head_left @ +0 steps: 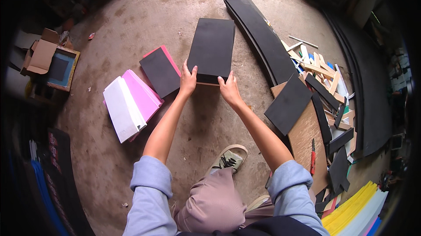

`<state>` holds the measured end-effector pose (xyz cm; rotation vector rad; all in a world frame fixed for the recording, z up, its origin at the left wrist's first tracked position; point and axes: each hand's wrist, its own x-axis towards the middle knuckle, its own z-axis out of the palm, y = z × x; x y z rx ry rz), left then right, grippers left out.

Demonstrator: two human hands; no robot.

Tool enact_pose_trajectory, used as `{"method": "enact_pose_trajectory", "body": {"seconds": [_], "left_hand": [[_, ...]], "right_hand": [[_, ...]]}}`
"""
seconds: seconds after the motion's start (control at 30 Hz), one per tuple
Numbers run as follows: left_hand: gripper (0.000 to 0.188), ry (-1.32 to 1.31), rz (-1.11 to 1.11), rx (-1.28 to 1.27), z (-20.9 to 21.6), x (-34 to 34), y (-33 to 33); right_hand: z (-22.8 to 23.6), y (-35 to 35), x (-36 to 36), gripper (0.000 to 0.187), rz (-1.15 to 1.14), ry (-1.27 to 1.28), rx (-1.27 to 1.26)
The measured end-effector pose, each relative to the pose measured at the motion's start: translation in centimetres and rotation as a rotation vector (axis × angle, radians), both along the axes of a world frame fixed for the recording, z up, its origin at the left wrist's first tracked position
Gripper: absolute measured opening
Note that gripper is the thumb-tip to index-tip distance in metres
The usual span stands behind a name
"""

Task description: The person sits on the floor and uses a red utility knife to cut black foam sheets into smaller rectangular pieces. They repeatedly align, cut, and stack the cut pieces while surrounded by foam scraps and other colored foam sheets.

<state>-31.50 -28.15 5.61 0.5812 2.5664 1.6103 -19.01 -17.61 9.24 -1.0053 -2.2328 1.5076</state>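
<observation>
Ahead of me is a thick stack of black rectangular foam-like sheets [212, 47], with a thin tan edge showing along its near underside. My left hand [188, 78] grips its near left corner, and my right hand [229, 87] has the near right corner. Whether the stack rests on the floor or hangs just above it, I cannot tell. Left of it lies a black sheet [160, 71] over a red piece. Beside that are pink sheets [141, 94] and white sheets [123, 109], stacked and fanned.
Long black strips [263, 38] lie to the right, near a loose black sheet [289, 104] and a wooden board [309, 146] bearing a red-handled cutter [313, 157]. Mixed offcuts [324, 71] pile up beyond. At far left stands an opened cardboard box [41, 54]. Yellow sheets [351, 207] are lower right.
</observation>
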Motion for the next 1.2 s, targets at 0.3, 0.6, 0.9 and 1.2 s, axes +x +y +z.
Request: {"method": "enact_pose_trajectory", "body": {"seconds": [0.3,0.6,0.9,1.2], "left_hand": [[0.053,0.183,0.002,-0.216,0.0,-1.1,0.6],[0.071,0.47,0.085,-0.408,4.0,3.9,1.5],[0.051,0.199,-0.647,-0.368,6.9,18.0,6.2],[0.04,0.578,-1.335,-0.585,9.0,36.2,8.0]], "right_hand": [[-0.5,-0.1,-0.4,0.082,0.177,-0.187,0.131],[-1.7,10.2,12.6,0.04,0.718,-0.685,0.418],[3.1,15.0,40.6,0.038,-0.03,-0.752,-0.088],[6.5,10.5,55.1,0.045,-0.161,-0.715,-0.346]]}}
